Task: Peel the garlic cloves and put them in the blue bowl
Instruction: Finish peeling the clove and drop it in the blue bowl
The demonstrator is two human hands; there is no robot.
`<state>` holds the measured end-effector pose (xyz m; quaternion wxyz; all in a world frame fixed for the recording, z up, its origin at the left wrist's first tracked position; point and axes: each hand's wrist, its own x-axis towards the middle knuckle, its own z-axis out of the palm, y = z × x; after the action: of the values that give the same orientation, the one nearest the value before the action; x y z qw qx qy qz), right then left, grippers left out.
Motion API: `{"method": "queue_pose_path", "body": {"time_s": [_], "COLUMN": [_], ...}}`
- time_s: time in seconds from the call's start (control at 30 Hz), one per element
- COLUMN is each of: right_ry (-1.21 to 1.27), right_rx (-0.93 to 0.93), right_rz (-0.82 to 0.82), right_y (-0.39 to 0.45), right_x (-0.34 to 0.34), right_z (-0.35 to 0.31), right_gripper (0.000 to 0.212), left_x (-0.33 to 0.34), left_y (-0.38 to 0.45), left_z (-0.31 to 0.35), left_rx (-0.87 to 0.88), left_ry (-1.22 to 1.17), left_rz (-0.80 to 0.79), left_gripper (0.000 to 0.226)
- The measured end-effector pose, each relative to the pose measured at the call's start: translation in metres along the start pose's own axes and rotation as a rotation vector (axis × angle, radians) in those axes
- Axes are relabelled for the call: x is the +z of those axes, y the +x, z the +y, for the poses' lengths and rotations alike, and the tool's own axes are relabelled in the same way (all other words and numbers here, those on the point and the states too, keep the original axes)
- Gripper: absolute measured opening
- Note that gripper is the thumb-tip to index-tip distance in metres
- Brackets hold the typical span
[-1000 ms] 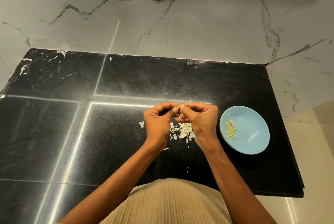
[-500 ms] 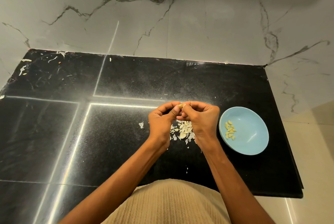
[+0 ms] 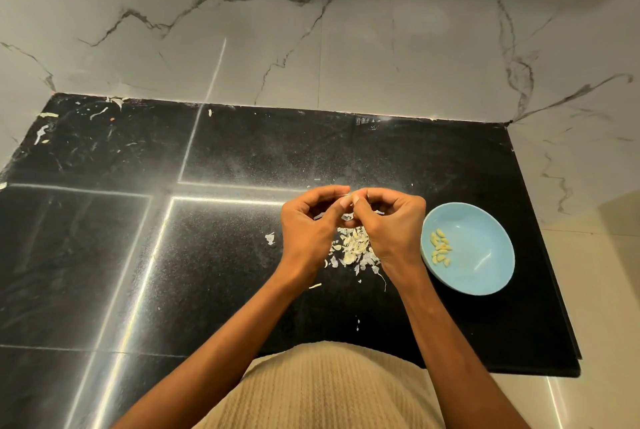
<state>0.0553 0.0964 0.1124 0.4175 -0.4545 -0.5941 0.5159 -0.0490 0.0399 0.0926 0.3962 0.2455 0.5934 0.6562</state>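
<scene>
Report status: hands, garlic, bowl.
Left hand and right hand pinch one garlic clove above the peel pile. Peeled cloves in blue bowl. Nothing blocking.

1. Countertop (image 3: pixel 242 255): black speckled stone, polished, glossy, mirroring strip lights.
2. Wall (image 3: pixel 346 47): pale marble-look slabs with grey veins, smooth, soft sheen.
3. Bowl (image 3: pixel 485 276): light blue, smooth, glossy; ceramic or plastic cannot be told.
4. Garlic skins (image 3: pixel 355 248): thin, papery, matt flakes.
5. Garment (image 3: pixel 329 390): beige ribbed knit cloth, matt.

Blue bowl (image 3: pixel 485 276), pale yellow cloves (image 3: pixel 440 247), black speckled counter (image 3: pixel 242 151), grey-veined marble wall (image 3: pixel 346 47).
</scene>
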Motion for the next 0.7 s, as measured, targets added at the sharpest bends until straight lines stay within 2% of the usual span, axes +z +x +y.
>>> {"method": "queue_pose_path", "body": {"time_s": [0.23, 0.5, 0.7], "right_ry": [0.016, 0.037, -0.007], "right_rx": [0.022, 0.013, 0.040], "right_rz": [-0.002, -0.012, 0.030], "right_y": [0.000, 0.001, 0.005], "right_x": [0.002, -0.002, -0.016], "right_z": [0.005, 0.004, 0.012], "right_gripper": [0.006, 0.016, 0.014], "left_x": [0.002, 0.005, -0.008], "left_y": [0.000, 0.001, 0.010], "left_z": [-0.001, -0.001, 0.001], "left_rx": [0.036, 0.010, 0.022], "left_ry": [-0.059, -0.170, -0.201], "left_rz": [0.102, 0.140, 0.165], "left_gripper": [0.009, 0.009, 0.012]}}
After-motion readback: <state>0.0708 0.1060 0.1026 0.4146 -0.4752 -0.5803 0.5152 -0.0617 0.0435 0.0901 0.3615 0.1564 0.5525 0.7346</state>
